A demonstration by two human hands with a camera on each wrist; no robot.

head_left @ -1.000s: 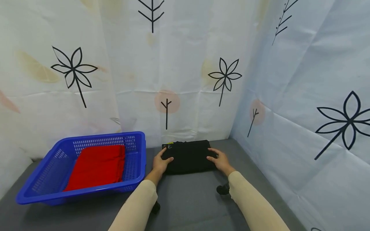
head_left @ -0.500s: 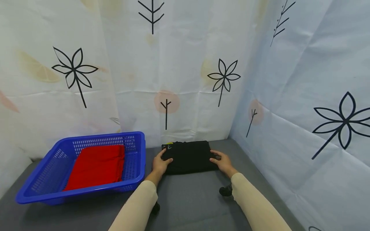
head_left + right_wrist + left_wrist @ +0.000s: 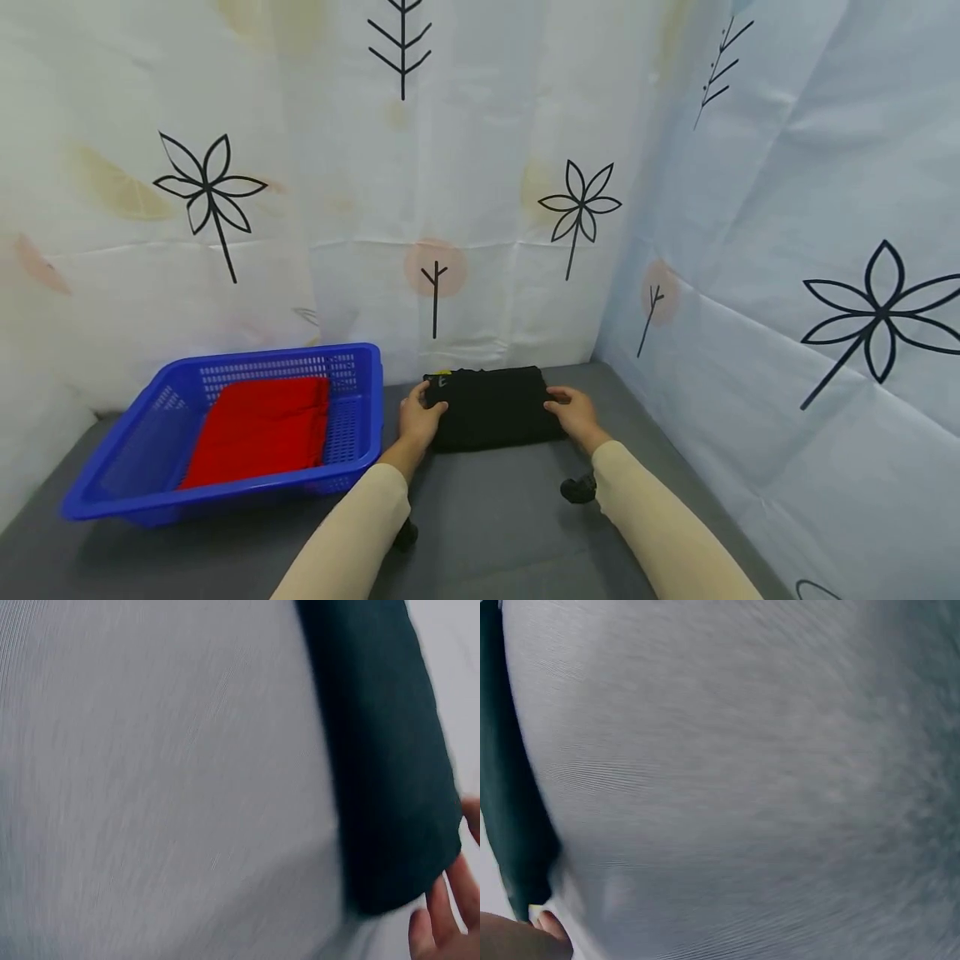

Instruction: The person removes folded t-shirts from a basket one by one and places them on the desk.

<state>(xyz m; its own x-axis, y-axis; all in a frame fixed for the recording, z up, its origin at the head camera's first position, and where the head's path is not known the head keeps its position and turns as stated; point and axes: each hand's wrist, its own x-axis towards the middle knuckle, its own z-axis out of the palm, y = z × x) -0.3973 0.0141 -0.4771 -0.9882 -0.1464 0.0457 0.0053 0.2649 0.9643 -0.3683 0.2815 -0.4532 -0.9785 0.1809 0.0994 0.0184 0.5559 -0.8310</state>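
A folded black garment (image 3: pixel 491 408) lies flat near the back of the grey table, with a small pale print and a bit of yellow at its far left corner. My left hand (image 3: pixel 417 418) grips its left end, thumb over the top and fingers along the side. At the opposite end my right hand (image 3: pixel 574 412) holds the edge between thumb and fingers. In the right wrist view, the fingers (image 3: pixel 442 915) meet the garment's end (image 3: pixel 390 787). Only part of the left hand (image 3: pixel 525 937) shows in the left wrist view, below the dark cloth (image 3: pixel 514 787).
To the left stands a blue plastic basket (image 3: pixel 225 496) with a folded red cloth (image 3: pixel 262 429) inside. White patterned sheets (image 3: pixel 480 208) hang behind the grey table (image 3: pixel 495 517) and along its right side. Small black objects show beside both sleeves.
My right hand has slid from on top of the black garment outward to its right edge. The left hand keeps its place at the left end. The head view has shifted slightly.
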